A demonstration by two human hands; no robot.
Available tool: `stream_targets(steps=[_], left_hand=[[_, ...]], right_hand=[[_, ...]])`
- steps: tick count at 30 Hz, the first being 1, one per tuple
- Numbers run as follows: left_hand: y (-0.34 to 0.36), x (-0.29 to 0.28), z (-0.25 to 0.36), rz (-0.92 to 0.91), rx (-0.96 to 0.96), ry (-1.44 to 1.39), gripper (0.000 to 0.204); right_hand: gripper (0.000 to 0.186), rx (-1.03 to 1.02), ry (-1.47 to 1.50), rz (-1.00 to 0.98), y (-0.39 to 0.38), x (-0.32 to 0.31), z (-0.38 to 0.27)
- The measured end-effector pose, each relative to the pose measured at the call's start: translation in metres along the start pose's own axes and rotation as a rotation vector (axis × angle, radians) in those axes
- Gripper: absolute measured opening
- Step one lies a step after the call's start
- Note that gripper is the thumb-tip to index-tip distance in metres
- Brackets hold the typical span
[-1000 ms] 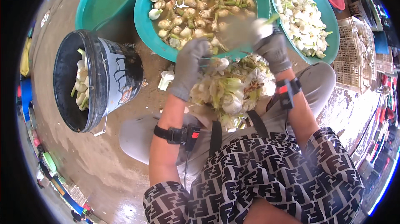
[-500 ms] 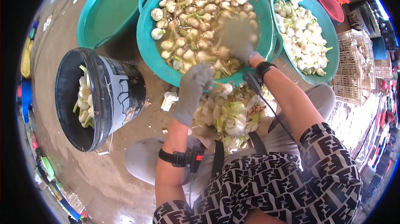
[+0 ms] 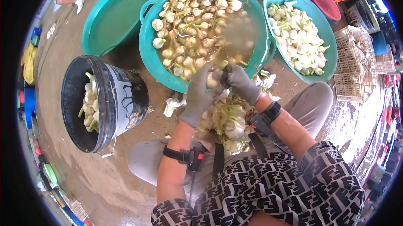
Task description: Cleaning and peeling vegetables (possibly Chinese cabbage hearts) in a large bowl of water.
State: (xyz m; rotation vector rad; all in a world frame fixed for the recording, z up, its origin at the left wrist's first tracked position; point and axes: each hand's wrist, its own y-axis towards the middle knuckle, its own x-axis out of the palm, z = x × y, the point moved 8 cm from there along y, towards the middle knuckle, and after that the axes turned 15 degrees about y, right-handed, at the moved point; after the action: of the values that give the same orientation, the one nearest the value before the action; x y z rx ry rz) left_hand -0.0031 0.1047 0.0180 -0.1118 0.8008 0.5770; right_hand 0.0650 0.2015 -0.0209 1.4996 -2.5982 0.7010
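Bulb (image 3: 212, 82) pale, roundish, green-stemmed

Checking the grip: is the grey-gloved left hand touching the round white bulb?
Touching: the head view shows the left hand cupped against the bulb.

gloved hands (image 3: 197, 100) (image 3: 243, 84) meet at pale bulb (image 3: 212, 82); teal tub (image 3: 147, 53) beyond, black bucket (image 3: 103, 102) left.

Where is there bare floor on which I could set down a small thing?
Brown floor shows bare between the black plastic bucket and the yellow bundle; a wider patch lies between bucket and grey-trousered left knee. It is crowded beside the round turquoise tub, where pale leafy peelings lie under the grey-gloved left hand and right hand.
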Motion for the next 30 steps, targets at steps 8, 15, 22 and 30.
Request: stream_targets(steps=[8,15,22,30], left_hand=[[-0.004,0.001,-0.009,0.001,-0.096,-0.166,0.059],[-0.015,0.024,-0.041,-0.147,-0.412,-0.998,0.04],[-0.02,0.037,-0.034,-0.148,-0.593,-1.317,0.042],[-0.023,0.029,-0.062,-0.098,-0.624,-0.883,0.045]], right_hand=[[0.021,0.013,0.087,0.039,-0.013,0.002,-0.01],[0.013,0.002,0.101,-0.064,-0.013,0.008,-0.001],[0.016,-0.255,-0.139,-0.012,-0.015,0.005,-0.011],[0.012,-0.228,0.017,-0.189,-0.034,0.006,0.003]])
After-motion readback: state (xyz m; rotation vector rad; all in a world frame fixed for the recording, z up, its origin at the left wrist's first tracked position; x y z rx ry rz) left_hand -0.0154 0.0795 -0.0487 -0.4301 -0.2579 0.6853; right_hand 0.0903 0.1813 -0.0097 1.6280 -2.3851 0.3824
